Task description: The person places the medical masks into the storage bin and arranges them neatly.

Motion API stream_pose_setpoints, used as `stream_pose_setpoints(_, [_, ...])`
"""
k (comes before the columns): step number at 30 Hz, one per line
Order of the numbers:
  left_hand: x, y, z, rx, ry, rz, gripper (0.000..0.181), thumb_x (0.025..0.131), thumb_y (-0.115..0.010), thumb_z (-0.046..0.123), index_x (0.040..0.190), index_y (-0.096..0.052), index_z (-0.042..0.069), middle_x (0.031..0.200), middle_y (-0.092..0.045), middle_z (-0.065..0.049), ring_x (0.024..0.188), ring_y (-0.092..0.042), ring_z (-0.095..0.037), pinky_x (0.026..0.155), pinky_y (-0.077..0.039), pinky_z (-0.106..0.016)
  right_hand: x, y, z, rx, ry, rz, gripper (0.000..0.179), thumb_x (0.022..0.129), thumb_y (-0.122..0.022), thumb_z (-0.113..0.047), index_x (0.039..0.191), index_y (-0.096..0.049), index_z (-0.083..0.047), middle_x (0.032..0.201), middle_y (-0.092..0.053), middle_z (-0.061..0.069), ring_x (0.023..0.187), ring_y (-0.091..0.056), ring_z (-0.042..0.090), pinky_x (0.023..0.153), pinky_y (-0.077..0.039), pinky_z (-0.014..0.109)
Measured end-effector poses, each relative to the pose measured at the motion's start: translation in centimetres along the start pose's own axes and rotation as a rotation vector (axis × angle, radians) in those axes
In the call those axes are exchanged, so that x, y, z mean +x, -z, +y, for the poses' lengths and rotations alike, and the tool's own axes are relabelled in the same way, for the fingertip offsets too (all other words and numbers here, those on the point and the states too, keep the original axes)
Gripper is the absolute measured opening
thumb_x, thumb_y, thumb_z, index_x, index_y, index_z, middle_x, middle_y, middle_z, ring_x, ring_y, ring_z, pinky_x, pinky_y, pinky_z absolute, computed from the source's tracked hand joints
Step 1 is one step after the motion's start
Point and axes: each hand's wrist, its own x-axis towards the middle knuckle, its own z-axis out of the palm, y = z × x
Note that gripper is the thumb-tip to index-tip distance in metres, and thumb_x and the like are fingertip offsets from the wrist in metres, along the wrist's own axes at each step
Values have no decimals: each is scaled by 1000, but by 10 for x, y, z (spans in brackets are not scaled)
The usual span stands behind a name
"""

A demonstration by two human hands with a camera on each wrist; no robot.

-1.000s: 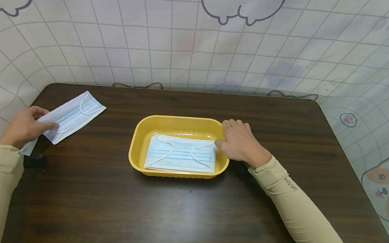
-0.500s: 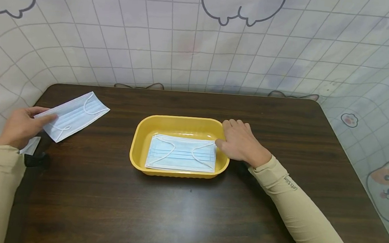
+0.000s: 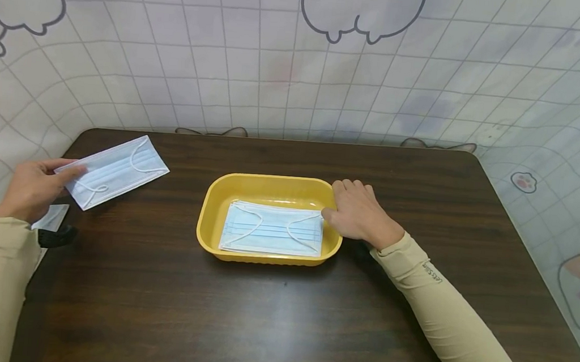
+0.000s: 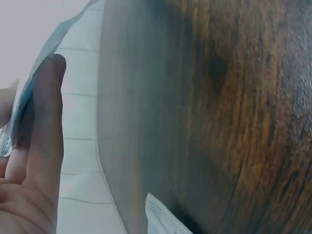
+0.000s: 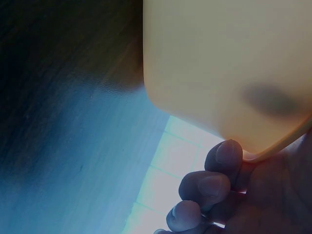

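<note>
Over the table's far-left corner, my left hand pinches a pale blue face mask by its left end, thumb on top and fingers beneath. White ear loops lie across the mask. In the left wrist view the fingers back the mask's edge. Another mask lies partly hidden under my left wrist. My right hand grips the right rim of a yellow tray, with the thumb over the inner edge. Inside the tray rests a neat stack of blue masks with their loops on top.
A dark brown wooden table holds everything. Behind it and at the sides hangs a white grid-patterned cloth with cartoon drawings. A black band sits at my left wrist.
The mask in my left hand has lifted off the other mask and swung slightly right, turning flatter. More of the mask below shows. My right hand keeps its hold on the tray.
</note>
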Motion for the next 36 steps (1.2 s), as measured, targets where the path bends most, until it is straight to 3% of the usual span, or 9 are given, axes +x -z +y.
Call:
stream_pose_setpoints(6, [-3, 1, 6, -109, -9, -29, 31, 98, -70, 29, 78, -64, 52, 71, -65, 23, 62, -64, 3, 59, -55, -19, 0, 0, 1, 6, 3, 2, 37, 95, -49, -33, 114, -54, -1, 93, -52, 10, 90, -46, 31, 85, -34, 43])
stream_pose_setpoints(11, [-6, 1, 9, -117, -8, -38, 30, 99, -69, 29, 80, -64, 51, 75, -65, 24, 64, -64, 3, 60, -56, -19, 0, 0, 0, 8, -2, -3, 38, 95, -50, -33, 115, -54, -1, 93, -53, 10, 90, -46, 31, 84, -33, 42])
stream_pose_setpoints(15, [-7, 2, 11, -75, -8, -25, 19, 98, -70, 36, 86, -64, 49, 79, -63, 27, 68, -64, 3, 62, -56, -20, 0, 1, -1, 6, -4, -7, 40, 95, -50, -34, 116, -54, 0, 94, -53, 10, 91, -46, 31, 84, -33, 42])
stream_pose_setpoints(17, [-7, 3, 13, -39, -9, -19, 6, 98, -69, 40, 103, -70, 39, 80, -62, 28, 70, -63, 4, 63, -56, -20, 0, 1, -1, 4, -4, -9, 40, 95, -49, -34, 117, -54, 0, 94, -53, 10, 91, -46, 31, 83, -33, 41])
stream_pose_setpoints(20, [-9, 3, 18, 19, -13, -11, 51, 98, -66, 45, 136, -64, 11, 80, -59, 30, 71, -62, 4, 64, -55, -20, 0, 1, -1, 5, -5, -9, 40, 95, -49, -34, 117, -54, 0, 94, -53, 10, 91, -46, 31, 84, -33, 41])
stream_pose_setpoints(23, [-12, 2, 24, 85, -21, -17, 78, 100, -61, 50, 147, -47, -11, 80, -56, 31, 73, -60, 4, 65, -55, -20, -1, 2, -2, 8, -8, -11, 41, 95, -50, -34, 119, -53, 0, 95, -53, 10, 92, -47, 31, 85, -34, 42])
stream_pose_setpoints(31, [-18, -4, 43, 31, -37, -25, 77, 99, -64, 47, 148, -47, -11, 80, -59, 31, 73, -62, 5, 63, -55, -19, 0, 3, -3, 4, -6, -16, 43, 95, -49, -34, 120, -54, 1, 97, -54, 11, 94, -48, 32, 86, -35, 43])
stream_pose_setpoints(34, [-18, -5, 47, 8, -57, -7, 71, 97, -67, 46, 145, -53, -6, 83, -60, 30, 73, -62, 5, 63, -55, -18, 0, 4, -3, 2, -6, -18, 44, 96, -49, -34, 121, -53, 1, 99, -55, 12, 96, -48, 32, 88, -36, 44])
stream_pose_setpoints(36, [-19, -5, 49, -2, -69, -2, 60, 97, -68, 46, 140, -60, 5, 84, -61, 29, 74, -61, 5, 64, -55, -18, 0, 4, -3, 3, -7, -22, 45, 96, -49, -34, 122, -53, 1, 101, -56, 12, 97, -48, 32, 89, -36, 45])
